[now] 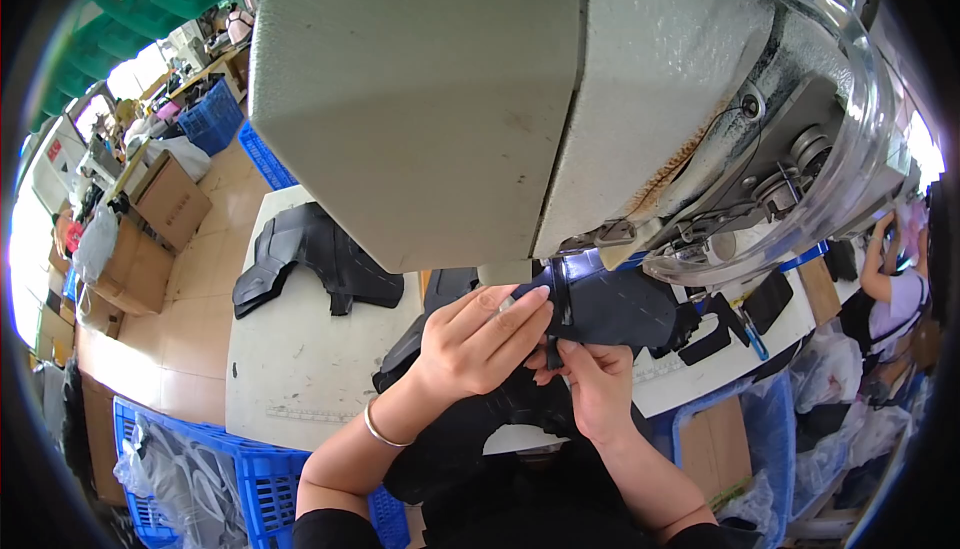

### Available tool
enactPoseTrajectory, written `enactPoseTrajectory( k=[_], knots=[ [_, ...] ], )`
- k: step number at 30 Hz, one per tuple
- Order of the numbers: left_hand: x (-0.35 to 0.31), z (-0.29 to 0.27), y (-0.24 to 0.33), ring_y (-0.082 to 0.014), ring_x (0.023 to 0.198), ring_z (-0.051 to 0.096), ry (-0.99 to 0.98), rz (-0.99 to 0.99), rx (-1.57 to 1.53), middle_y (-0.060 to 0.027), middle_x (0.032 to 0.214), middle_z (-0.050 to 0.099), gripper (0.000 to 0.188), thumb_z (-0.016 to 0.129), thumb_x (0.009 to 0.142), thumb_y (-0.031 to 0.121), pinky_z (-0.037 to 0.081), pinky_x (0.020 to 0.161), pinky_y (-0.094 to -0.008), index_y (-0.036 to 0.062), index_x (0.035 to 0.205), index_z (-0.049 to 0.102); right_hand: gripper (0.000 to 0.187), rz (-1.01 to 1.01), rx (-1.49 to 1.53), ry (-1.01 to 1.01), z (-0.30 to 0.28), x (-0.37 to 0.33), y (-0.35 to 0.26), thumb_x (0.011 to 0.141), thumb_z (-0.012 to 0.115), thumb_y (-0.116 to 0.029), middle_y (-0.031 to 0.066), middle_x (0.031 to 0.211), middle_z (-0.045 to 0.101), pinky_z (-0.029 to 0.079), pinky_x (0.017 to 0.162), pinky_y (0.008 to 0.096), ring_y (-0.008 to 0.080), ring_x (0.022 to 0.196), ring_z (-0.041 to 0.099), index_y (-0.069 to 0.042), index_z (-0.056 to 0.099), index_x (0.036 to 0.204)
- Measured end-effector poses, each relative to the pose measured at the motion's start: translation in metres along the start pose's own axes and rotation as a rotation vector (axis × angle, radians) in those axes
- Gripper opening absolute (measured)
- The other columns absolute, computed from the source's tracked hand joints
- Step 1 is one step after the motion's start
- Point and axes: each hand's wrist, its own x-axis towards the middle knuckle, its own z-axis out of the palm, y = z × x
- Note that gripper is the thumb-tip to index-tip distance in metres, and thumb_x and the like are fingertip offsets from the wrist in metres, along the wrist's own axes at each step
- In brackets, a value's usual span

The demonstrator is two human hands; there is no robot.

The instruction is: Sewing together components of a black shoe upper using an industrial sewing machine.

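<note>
A large pale sewing machine (420, 99) hangs over the work, its lamp lighting a dark sheet piece (630, 309) with a stitched line. My left hand (480, 344), a silver bangle on its wrist, is closed at the piece's left edge, its fingers long and close together near a black strap that crosses the piece. Nearer to me, my right hand (600, 384) pinches a narrow black strip (553, 354) between thumb and fingers. More black material (450, 439) drapes below both hands. The needle area is largely hidden behind the machine head.
Stacked black shaped pieces (310, 259) lie on the white table (290, 369) at left. Small black parts and a blue-handled tool (755, 341) are at right. Blue crates (270, 494) and a blue bin (785, 449) flank me. Cardboard boxes (130, 259) stand at left; another person (885, 289) sits far right.
</note>
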Motion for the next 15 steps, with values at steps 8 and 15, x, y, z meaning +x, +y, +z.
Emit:
enactPoseTrajectory(
  k=[8, 15],
  knots=[
    [0.0002, -0.0002, -0.0012, -0.0183, 0.074, 0.065, -0.012, -0.015, -0.009, -0.0077, 0.097, 0.068, 0.018, 0.069, 0.073, 0.011, 0.056, 0.062, -0.0262, 0.0032, 0.089, 0.070, 0.026, 0.065, 0.054, -0.027, -0.0013, -0.0007, -0.0041, 0.098, 0.054, -0.013, 0.0170, 0.082, 0.070, 0.054, 0.061, 0.0256, 0.0170, 0.069, 0.067, 0.009, 0.069, 0.101],
    [0.0063, -0.0038, 0.0022, -0.0196, 0.080, 0.068, -0.042, -0.027, 0.026, -0.0076, 0.094, 0.069, 0.016, 0.071, 0.077, 0.014, 0.056, 0.064, -0.0260, 0.0036, 0.090, 0.070, 0.029, 0.105, 0.047, -0.001, -0.0038, -0.0028, -0.0050, 0.098, 0.055, -0.015, 0.0170, 0.081, 0.070, 0.054, 0.060, 0.0249, 0.0156, 0.064, 0.066, 0.010, 0.068, 0.101]
  ],
)
